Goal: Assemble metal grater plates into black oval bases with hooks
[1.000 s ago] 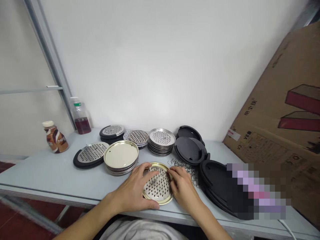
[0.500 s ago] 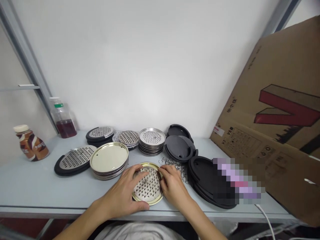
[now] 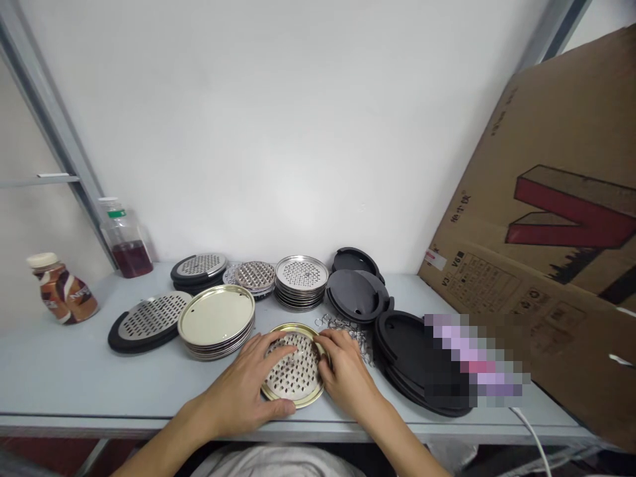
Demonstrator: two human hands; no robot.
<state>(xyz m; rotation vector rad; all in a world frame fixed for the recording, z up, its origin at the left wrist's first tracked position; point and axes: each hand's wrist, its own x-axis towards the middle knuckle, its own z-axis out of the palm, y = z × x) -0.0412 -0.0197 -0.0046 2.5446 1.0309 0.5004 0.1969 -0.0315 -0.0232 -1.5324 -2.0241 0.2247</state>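
A perforated metal grater disc (image 3: 294, 372) lies inside a gold-rimmed round tin lid (image 3: 303, 403) on the table in front of me. My left hand (image 3: 248, 381) wraps the lid's left side, thumb at the near edge and fingers reaching over the far left of the disc. At the right rim, my right hand (image 3: 342, 368) grips with bent fingers, its thumb pressed near the disc's edge. Small wire rings (image 3: 342, 322) lie just beyond the right fingers. Left of my left hand stands a stack of gold lids (image 3: 216, 315).
Behind are a stack of silver grater discs (image 3: 301, 273) and loose ones (image 3: 255, 275). Black round holders (image 3: 412, 351) pile up at right, beside a blurred patch and a large cardboard box (image 3: 536, 265). Black-rimmed graters (image 3: 154, 317) and two bottles (image 3: 64, 291) stand left.
Both hands stay on the lid and disc in almost the same grip. The view has shifted very slightly; nothing else has visibly moved.
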